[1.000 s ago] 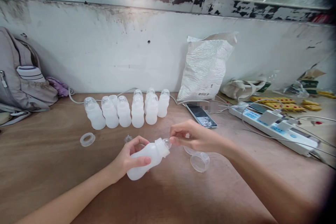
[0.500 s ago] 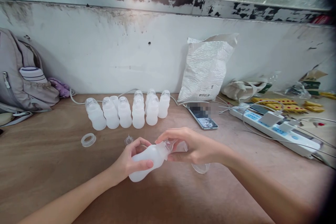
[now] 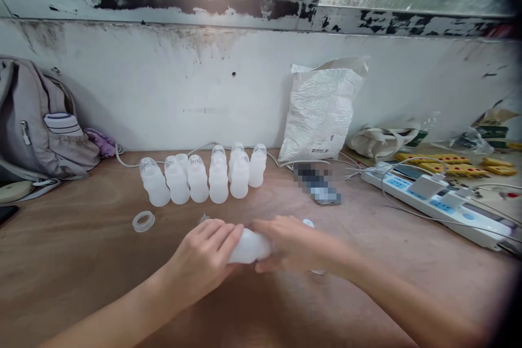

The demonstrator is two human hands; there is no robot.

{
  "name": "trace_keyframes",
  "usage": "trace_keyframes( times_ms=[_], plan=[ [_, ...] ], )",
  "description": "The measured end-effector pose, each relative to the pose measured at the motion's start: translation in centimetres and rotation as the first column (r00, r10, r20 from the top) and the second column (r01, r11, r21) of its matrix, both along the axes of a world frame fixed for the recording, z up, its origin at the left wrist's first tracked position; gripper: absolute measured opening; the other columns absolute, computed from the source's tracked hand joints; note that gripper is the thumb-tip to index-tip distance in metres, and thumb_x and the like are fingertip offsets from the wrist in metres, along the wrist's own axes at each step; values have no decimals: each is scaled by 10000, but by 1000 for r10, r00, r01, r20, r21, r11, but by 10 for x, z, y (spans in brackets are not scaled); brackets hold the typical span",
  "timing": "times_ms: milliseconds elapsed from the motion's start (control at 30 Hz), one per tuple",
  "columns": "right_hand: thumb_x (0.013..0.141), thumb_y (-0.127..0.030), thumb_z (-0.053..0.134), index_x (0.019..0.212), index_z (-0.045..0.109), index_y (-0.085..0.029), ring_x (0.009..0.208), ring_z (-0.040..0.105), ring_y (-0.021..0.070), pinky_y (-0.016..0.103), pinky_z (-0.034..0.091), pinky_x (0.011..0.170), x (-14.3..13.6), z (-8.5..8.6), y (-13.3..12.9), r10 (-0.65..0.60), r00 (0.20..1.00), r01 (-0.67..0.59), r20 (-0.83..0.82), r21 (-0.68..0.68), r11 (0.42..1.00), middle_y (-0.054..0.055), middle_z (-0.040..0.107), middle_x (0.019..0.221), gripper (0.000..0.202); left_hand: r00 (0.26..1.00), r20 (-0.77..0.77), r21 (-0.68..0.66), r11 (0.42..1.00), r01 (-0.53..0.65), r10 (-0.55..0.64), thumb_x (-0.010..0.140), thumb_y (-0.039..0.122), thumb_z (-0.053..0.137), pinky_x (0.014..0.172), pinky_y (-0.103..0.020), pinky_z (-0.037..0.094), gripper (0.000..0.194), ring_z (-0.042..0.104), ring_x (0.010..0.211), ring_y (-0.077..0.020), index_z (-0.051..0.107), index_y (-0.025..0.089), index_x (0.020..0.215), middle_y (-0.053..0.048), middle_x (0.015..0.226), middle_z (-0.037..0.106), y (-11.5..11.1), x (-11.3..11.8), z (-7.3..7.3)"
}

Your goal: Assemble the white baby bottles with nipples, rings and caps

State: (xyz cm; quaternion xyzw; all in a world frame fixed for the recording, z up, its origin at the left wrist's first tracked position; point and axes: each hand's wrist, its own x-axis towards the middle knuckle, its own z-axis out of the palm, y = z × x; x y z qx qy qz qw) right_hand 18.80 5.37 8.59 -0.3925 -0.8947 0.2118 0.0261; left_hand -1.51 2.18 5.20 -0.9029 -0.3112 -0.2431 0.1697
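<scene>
A white frosted bottle [image 3: 249, 246] lies on its side between both hands, above the wooden table. My left hand [image 3: 210, 247] is wrapped round its base end. My right hand [image 3: 281, 244] closes over the neck end, blurred by motion and hiding the top. Left of the hands a translucent ring [image 3: 143, 221] rests on the table. A small clear teat [image 3: 204, 218] shows just behind my left hand, mostly covered. Clear pieces beside my right hand are largely hidden by it. Several capped white bottles [image 3: 198, 179] stand upright farther back.
A grey backpack [image 3: 49, 119] sits at the left by the wall. A silvery packet [image 3: 322, 111] leans on the wall, with a phone [image 3: 320, 185] before it. To the right lie a white power strip [image 3: 440, 204] with cables and yellow pieces [image 3: 444, 166].
The bottle has turned nearly level. My left hand has shifted round its base, and my right hand has closed over the neck and teat. The camera view has moved slightly.
</scene>
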Motion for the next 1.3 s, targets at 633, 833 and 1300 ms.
trace_keyframes(
  times_ms=[633, 833, 1300],
  plan=[
    [515, -245, 586, 666, 570, -126, 373, 499, 100, 184, 388, 344, -16, -32, -9, -252, 914, -285, -318, -945, 159, -15, 583, 503, 193, 976, -144, 125, 976, 181, -162, 806, 161, 531, 748, -365, 401, 220, 557, 806, -197, 575, 132, 1019, -60, 889, 647, 0, -16, 27],
    [599, -224, 616, 732, 484, -175, 617, 523, 147, 228, 339, 505, -17, -11, -16, -240, 968, 242, -79, 12, 970, 5, 575, 717, 193, 985, -148, -52, 994, -101, 92, 752, 186, 542, 677, -401, 465, 266, 550, 771, -240, 527, 109, 1006, -88, 862, 610, -3, -6, 18],
    [550, -201, 637, 543, 404, -168, 450, 323, 51, 175, 208, 345, -19, -21, -28, -135, 975, 37, -177, -468, 883, -71, 376, 507, 236, 971, -102, -214, 958, 190, -215, 797, 271, 476, 654, -322, 501, 296, 617, 727, -201, 491, 123, 1052, -85, 832, 654, 0, -20, 8]
  ],
)
